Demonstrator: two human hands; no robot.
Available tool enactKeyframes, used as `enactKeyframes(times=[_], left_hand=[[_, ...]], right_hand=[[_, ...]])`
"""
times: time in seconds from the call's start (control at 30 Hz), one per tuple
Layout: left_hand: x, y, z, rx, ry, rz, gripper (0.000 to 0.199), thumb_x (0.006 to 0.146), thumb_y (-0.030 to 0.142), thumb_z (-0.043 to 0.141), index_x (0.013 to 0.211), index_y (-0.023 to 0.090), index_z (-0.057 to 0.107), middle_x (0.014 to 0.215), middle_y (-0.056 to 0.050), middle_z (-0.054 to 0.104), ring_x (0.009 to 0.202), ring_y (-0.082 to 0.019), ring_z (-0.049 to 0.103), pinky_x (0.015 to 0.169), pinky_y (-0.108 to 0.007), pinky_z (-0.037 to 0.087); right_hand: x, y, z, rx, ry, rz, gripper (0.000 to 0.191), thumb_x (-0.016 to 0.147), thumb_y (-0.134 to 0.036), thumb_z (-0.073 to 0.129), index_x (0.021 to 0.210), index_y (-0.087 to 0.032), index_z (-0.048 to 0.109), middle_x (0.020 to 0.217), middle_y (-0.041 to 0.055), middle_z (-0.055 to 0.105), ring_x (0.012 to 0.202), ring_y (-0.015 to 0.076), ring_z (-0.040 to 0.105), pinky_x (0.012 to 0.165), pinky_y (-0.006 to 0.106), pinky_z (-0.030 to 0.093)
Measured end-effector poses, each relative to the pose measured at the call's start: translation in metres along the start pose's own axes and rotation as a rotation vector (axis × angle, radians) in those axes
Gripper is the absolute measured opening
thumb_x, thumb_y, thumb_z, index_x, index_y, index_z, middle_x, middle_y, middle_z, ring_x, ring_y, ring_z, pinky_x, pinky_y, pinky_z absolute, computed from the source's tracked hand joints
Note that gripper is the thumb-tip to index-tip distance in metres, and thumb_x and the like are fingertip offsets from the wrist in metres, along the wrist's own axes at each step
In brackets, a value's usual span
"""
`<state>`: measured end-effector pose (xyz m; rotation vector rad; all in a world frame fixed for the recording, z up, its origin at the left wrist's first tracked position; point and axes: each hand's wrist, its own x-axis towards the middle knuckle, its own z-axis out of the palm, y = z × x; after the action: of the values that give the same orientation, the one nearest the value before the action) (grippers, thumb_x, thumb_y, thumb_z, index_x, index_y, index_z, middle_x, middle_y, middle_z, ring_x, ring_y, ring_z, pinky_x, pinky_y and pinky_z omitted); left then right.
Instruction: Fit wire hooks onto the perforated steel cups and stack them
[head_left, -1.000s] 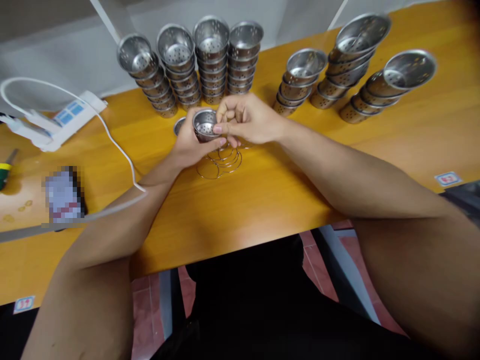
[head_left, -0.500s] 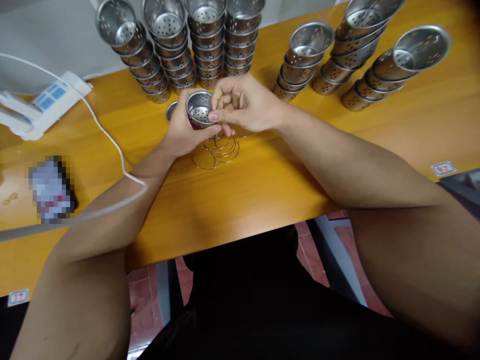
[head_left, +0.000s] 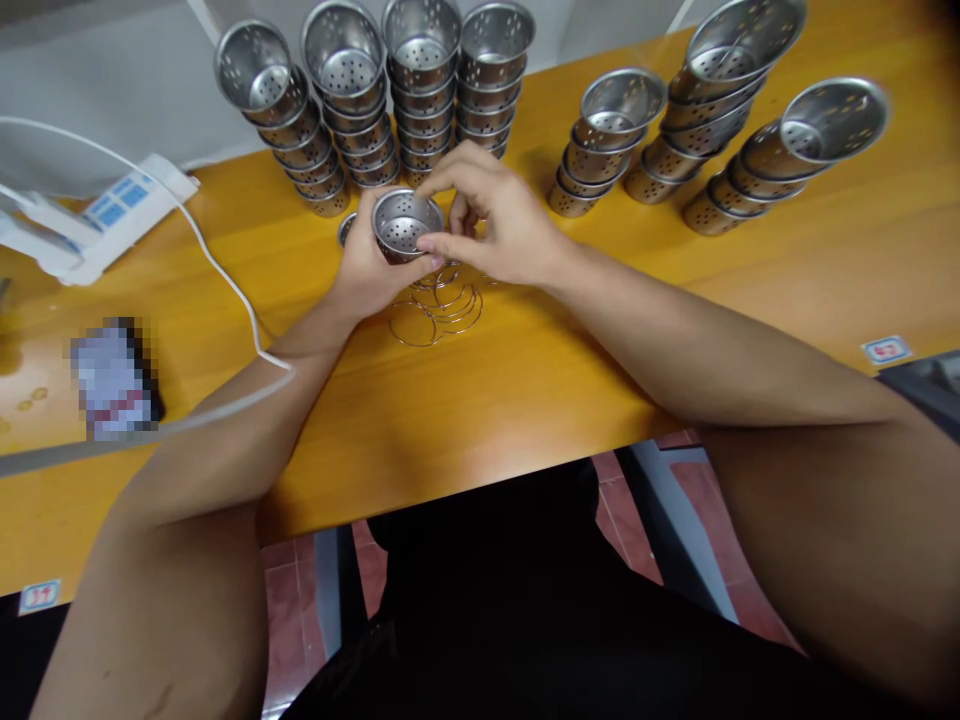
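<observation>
My left hand [head_left: 369, 268] is wrapped round a small perforated metal cup [head_left: 406, 226], its open mouth tilted up toward me. At the cup's right side is my right hand [head_left: 501, 218], index fingertip and thumb at the rim and the other fingers curled in. Whether anything thin lies between those fingers I cannot make out. Below the hands, several thin wire rings [head_left: 437, 320] lie overlapping on the wooden table [head_left: 480, 400]. Part of another metal piece [head_left: 346, 230] shows behind my left hand.
Tall stacks of perforated cups [head_left: 346, 60] stand along the back, with leaning stacks [head_left: 720, 110] at the right. A white router-like box [head_left: 120, 215] sits at the left, above a blurred-out phone-like object [head_left: 112, 380]. A white cable [head_left: 217, 255] hangs across my left forearm.
My right hand's index finger has lifted and reached over the cup's rim, spreading away from the thumb. The left hand keeps its hold. The view has shifted slightly.
</observation>
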<state>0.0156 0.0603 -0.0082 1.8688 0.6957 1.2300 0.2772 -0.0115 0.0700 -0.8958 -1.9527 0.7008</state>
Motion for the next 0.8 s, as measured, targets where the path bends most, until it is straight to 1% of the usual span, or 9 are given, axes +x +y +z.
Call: enactKeyframes(times=[0.07, 0.13, 0.23, 0.3, 0.37, 0.43, 0.53, 0.67, 0.8], left_hand=[[0.0, -0.004, -0.003, 0.058, -0.002, 0.029, 0.098, 0.078, 0.086, 0.12, 0.148, 0.04, 0.07, 0.137, 0.001, 0.088, 0.134, -0.029, 0.078, 0.128, -0.065, 0.072], [0.0, -0.003, -0.004, 0.115, -0.012, 0.068, 0.094, 0.086, 0.089, 0.113, 0.155, 0.043, 0.068, 0.143, 0.002, 0.09, 0.141, -0.031, 0.08, 0.132, -0.068, 0.073], [-0.001, 0.003, -0.003, 0.155, 0.005, 0.113, 0.091, 0.09, 0.087, 0.111, 0.157, 0.044, 0.068, 0.148, -0.001, 0.091, 0.142, -0.033, 0.085, 0.13, -0.07, 0.076], [-0.002, 0.004, 0.0, 0.162, 0.037, 0.11, 0.088, 0.09, 0.084, 0.113, 0.155, 0.042, 0.069, 0.149, -0.004, 0.091, 0.138, -0.035, 0.088, 0.125, -0.068, 0.079], [-0.003, 0.0, 0.002, 0.17, 0.052, 0.108, 0.09, 0.091, 0.083, 0.113, 0.156, 0.041, 0.068, 0.15, -0.007, 0.09, 0.137, -0.035, 0.09, 0.123, -0.065, 0.08], [-0.003, -0.008, 0.002, 0.166, 0.041, 0.167, 0.098, 0.091, 0.088, 0.111, 0.163, 0.043, 0.063, 0.152, -0.006, 0.089, 0.137, -0.034, 0.09, 0.124, -0.063, 0.08], [-0.004, -0.021, 0.0, 0.164, 0.04, 0.255, 0.109, 0.092, 0.099, 0.104, 0.171, 0.044, 0.055, 0.161, -0.008, 0.083, 0.147, -0.035, 0.087, 0.13, -0.063, 0.077], [-0.004, -0.027, -0.002, 0.233, 0.048, 0.197, 0.116, 0.092, 0.105, 0.099, 0.172, 0.037, 0.052, 0.168, -0.015, 0.076, 0.165, -0.041, 0.079, 0.141, -0.063, 0.068], [-0.005, -0.024, -0.003, 0.225, 0.044, 0.227, 0.116, 0.092, 0.11, 0.093, 0.173, 0.038, 0.05, 0.166, -0.013, 0.076, 0.161, -0.039, 0.078, 0.137, -0.063, 0.069]], right_hand=[[-0.001, 0.0, -0.001, -0.106, 0.01, -0.012, 0.071, 0.103, -0.097, 0.098, 0.136, -0.035, 0.091, 0.147, 0.0148, 0.085, 0.127, 0.0368, 0.081, 0.099, 0.05, 0.079], [-0.002, 0.0, -0.002, -0.181, 0.007, -0.025, 0.073, 0.107, -0.104, 0.084, 0.14, -0.04, 0.092, 0.153, 0.0145, 0.085, 0.144, 0.0433, 0.078, 0.115, 0.06, 0.079], [-0.005, 0.0, -0.003, -0.243, -0.022, -0.082, 0.074, 0.116, -0.104, 0.067, 0.145, -0.041, 0.093, 0.162, 0.015, 0.083, 0.159, 0.0459, 0.074, 0.137, 0.07, 0.071], [-0.006, 0.0, -0.003, -0.268, -0.047, -0.121, 0.075, 0.12, -0.101, 0.062, 0.148, -0.039, 0.094, 0.167, 0.016, 0.082, 0.166, 0.0467, 0.072, 0.145, 0.073, 0.065], [-0.007, 0.0, -0.001, -0.285, -0.078, -0.137, 0.074, 0.122, -0.098, 0.063, 0.153, -0.038, 0.094, 0.171, 0.0161, 0.08, 0.172, 0.0468, 0.069, 0.148, 0.075, 0.061], [-0.008, 0.0, 0.001, -0.29, -0.097, -0.14, 0.073, 0.122, -0.096, 0.067, 0.159, -0.039, 0.093, 0.176, 0.0156, 0.079, 0.175, 0.0464, 0.068, 0.15, 0.074, 0.06], [-0.009, 0.002, 0.003, -0.288, -0.079, -0.139, 0.076, 0.121, -0.096, 0.071, 0.167, -0.038, 0.088, 0.184, 0.0154, 0.076, 0.177, 0.0467, 0.068, 0.152, 0.071, 0.058], [-0.01, 0.005, 0.003, -0.309, -0.052, -0.132, 0.082, 0.119, -0.096, 0.074, 0.171, -0.034, 0.084, 0.187, 0.0181, 0.076, 0.178, 0.0494, 0.069, 0.154, 0.074, 0.053], [-0.01, 0.001, 0.001, -0.341, -0.071, -0.106, 0.073, 0.122, -0.091, 0.073, 0.168, -0.035, 0.086, 0.187, 0.0171, 0.078, 0.18, 0.05, 0.068, 0.154, 0.079, 0.05]])
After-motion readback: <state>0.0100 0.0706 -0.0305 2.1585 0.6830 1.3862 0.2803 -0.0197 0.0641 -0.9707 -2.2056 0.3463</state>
